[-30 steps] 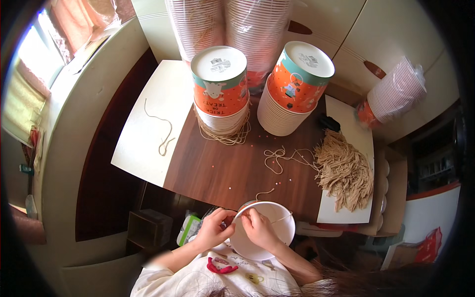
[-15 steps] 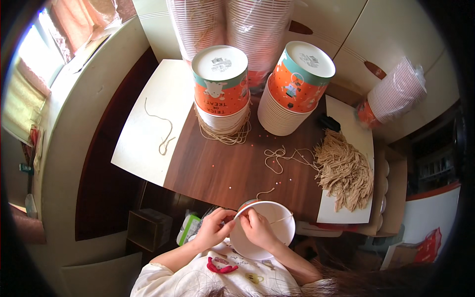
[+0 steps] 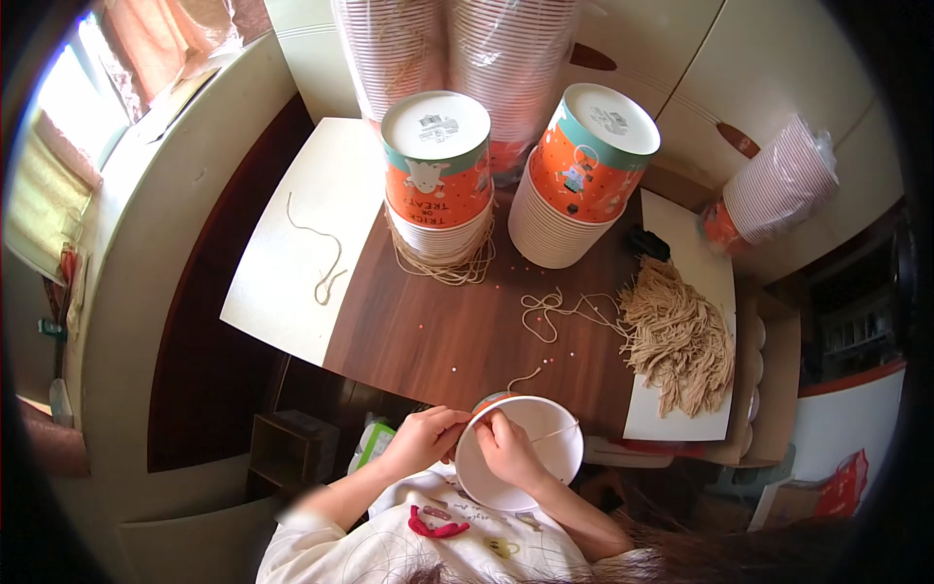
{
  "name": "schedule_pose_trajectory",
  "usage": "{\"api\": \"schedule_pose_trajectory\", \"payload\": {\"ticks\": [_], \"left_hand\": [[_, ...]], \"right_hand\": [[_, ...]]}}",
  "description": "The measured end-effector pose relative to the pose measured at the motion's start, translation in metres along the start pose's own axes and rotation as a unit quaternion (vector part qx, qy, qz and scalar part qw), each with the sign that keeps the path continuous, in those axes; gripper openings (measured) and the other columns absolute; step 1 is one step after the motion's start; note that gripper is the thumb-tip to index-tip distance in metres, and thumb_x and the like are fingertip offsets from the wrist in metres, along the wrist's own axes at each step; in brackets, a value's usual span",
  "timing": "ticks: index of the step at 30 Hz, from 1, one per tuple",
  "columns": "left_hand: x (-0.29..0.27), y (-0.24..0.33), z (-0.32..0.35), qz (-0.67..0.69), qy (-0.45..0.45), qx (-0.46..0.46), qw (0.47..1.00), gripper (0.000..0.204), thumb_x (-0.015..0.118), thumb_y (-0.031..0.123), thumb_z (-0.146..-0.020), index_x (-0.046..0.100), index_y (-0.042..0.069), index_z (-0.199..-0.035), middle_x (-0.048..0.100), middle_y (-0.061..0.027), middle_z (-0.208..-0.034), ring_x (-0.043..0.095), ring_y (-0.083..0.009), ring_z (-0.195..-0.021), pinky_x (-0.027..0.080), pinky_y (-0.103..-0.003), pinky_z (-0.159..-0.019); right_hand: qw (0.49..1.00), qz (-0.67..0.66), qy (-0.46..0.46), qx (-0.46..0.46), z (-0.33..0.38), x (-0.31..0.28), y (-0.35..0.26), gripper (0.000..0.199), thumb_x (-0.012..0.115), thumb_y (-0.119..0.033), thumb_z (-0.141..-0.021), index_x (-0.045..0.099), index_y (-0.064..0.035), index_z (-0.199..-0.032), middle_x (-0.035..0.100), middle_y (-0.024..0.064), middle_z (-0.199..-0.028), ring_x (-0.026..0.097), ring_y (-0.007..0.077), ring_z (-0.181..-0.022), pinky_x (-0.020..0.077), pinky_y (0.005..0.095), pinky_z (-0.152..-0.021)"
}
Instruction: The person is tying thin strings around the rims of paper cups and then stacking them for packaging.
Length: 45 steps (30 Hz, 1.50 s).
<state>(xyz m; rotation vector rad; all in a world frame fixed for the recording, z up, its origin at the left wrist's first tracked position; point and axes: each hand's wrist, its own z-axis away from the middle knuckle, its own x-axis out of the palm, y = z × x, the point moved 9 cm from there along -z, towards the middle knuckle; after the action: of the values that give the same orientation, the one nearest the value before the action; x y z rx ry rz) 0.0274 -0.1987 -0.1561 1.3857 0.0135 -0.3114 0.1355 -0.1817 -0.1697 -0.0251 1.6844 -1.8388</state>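
Note:
A paper bucket (image 3: pixel 550 472), white inside and with orange on its outer wall, is tilted toward me at the table's near edge. My left hand (image 3: pixel 426 438) is closed at the outside of its left rim, fingers pinched against the wall. Inside the opening, my right hand (image 3: pixel 508 452) has its fingers pressed together near that same rim. A thin beige cord (image 3: pixel 556 429) runs from the right rim across the inside toward my right hand. What the fingertips pinch is mostly hidden. Another cord end (image 3: pixel 525 378) curls over the table beyond the bucket.
Two upside-down stacks of orange and green buckets (image 3: pixel 438 185) (image 3: pixel 589 165) stand on the brown table (image 3: pixel 409 331). Loose cord lies around the left stack. A heap of beige cords (image 3: pixel 676 336) is at the right. Tall plastic-wrapped stacks (image 3: pixel 511 68) rise behind.
My left hand has turned slightly, its fingers now flatter and closer to the rim. The right hand and bucket have barely shifted.

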Motion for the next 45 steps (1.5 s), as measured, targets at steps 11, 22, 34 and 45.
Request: {"api": "schedule_pose_trajectory", "payload": {"ticks": [11,22,34,45], "left_hand": [[0.006,-0.001,-0.003,-0.111,-0.008,0.043,0.993,0.008,0.05,0.006,-0.084,0.052,0.0,-0.09,0.058,-0.0129,-0.075,0.061,-0.0222,-0.055,0.049,-0.031,-0.049],[0.003,-0.017,-0.004,-0.026,0.018,-0.009,0.999,0.008,0.049,0.008,-0.087,0.046,0.0,-0.087,0.058,-0.0125,-0.068,0.06,-0.0197,-0.055,0.047,-0.029,-0.049],[-0.014,-0.054,-0.01,0.337,0.082,-0.047,0.937,0.007,0.039,0.008,-0.091,0.043,0.007,-0.085,0.06,-0.0085,-0.091,0.057,-0.0105,-0.08,0.042,-0.021,-0.063],[-0.021,0.009,-0.036,0.613,-0.011,-0.013,0.79,0.006,0.04,0.01,-0.09,0.044,0.01,-0.086,0.042,0.0008,-0.063,0.046,-0.0133,-0.06,0.041,-0.027,-0.058]], "right_hand": [[1.0,-0.027,-0.005,0.007,0.002,-0.002,-0.001,0.017,0.047,-0.014,-0.087,0.05,0.0015,-0.091,0.059,0.0225,-0.082,0.057,0.0396,-0.079,0.0461,0.0427,-0.065],[0.999,0.027,-0.025,-0.008,0.001,-0.009,-0.007,0.016,0.058,-0.013,-0.077,0.053,-0.0019,-0.087,0.063,0.0113,-0.075,0.062,0.0269,-0.071,0.0479,0.0371,-0.061],[0.94,0.303,-0.001,-0.156,0.011,-0.026,-0.039,0.026,0.064,-0.019,-0.072,0.054,-0.0078,-0.093,0.062,0.0031,-0.071,0.06,0.0203,-0.073,0.0406,0.0333,-0.078],[0.928,0.303,-0.017,-0.217,0.02,-0.077,-0.077,0.029,0.066,-0.013,-0.071,0.055,-0.0085,-0.097,0.059,0.0048,-0.069,0.059,0.0234,-0.07,0.0431,0.0358,-0.077]]}}
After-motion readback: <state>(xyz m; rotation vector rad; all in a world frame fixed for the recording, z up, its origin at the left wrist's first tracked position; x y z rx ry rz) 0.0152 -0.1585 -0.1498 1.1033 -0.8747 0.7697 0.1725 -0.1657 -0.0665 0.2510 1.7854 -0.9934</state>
